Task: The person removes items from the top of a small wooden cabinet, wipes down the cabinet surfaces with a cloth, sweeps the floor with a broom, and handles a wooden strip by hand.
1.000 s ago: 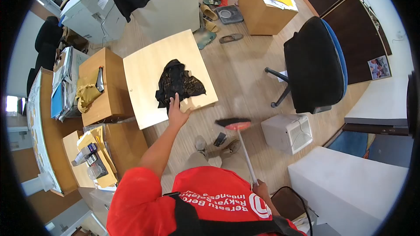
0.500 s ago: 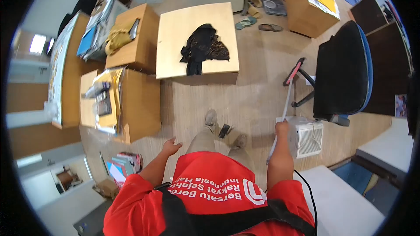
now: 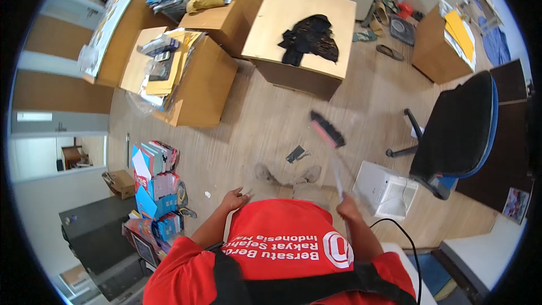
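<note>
My right hand (image 3: 348, 208) is wrapped round the pale handle of a broom (image 3: 337, 172). The pink broom head with dark bristles (image 3: 327, 130) is on or just above the floor, in front of my feet and slightly blurred. Beside my left thigh hangs my left hand (image 3: 234, 199), its fingers partly spread and nothing visible in them. A small black object (image 3: 295, 154) lies on the floor just ahead of my shoes.
A wooden cabinet (image 3: 305, 8) bearing a black cloth (image 3: 310, 39) stands ahead. To the right are a white box-shaped appliance (image 3: 387, 189) and an office chair (image 3: 457, 130). Paper-laden cabinets (image 3: 206, 82) and stacked binders (image 3: 158, 186) line the left. A black cable (image 3: 415, 248) curves near my right arm.
The broom head has swung from beside the chair leftward to the floor ahead of me. My right hand has come lower and closer to my body; my view has turned left.
</note>
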Available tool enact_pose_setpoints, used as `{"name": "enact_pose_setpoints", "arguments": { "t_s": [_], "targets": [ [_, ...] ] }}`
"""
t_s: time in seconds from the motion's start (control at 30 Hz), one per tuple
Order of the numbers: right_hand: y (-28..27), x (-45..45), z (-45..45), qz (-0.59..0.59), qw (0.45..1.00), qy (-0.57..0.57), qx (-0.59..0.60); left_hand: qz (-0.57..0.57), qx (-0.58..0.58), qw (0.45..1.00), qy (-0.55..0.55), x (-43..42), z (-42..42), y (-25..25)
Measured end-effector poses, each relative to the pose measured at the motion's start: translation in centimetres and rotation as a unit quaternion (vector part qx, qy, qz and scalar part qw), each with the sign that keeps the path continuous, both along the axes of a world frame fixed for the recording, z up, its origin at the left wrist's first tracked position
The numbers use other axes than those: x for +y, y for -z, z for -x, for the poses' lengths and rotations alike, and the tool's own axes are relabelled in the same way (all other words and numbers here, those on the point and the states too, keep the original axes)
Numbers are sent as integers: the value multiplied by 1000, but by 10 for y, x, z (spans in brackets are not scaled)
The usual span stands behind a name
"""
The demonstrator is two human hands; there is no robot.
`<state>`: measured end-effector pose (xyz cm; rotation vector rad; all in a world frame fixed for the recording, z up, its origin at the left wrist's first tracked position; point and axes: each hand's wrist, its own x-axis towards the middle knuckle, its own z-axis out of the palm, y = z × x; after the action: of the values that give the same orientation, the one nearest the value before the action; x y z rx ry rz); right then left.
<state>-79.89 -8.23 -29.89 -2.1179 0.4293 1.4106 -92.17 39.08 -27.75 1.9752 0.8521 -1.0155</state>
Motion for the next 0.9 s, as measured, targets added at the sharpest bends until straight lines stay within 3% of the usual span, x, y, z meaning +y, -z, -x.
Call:
{"name": "enact_pose_setpoints", "arguments": {
  "t_s": [0.1,0.17,0.3,0.4,0.57,0.67,0.73,0.83,0.9],
  "targets": [
    [-30,29,22,-53,995,-80,35,11,-36,999,-22,10,-3,7],
    [-54,53,32,-25,977,-203,-58,16,-55,997,-53,27,4,7],
    [-99,106,4,64,964,-244,-88,29,-126,981,-146,71,36,8],
    [-66,141,-32,73,953,-236,-174,-6,-138,969,-203,98,82,-2],
    [53,223,-82,89,940,-227,-238,-67,-62,963,-253,141,192,-3],
    [69,260,-58,72,946,-265,-173,-88,1,962,-258,152,253,-5],
    [53,255,-36,63,938,-302,-157,-120,5,948,-294,159,285,2],
    [-30,238,2,46,918,-379,-105,-93,18,922,-376,156,305,10],
    [-50,217,32,37,925,-353,-134,-79,15,924,-374,151,308,25]
  ]
}}
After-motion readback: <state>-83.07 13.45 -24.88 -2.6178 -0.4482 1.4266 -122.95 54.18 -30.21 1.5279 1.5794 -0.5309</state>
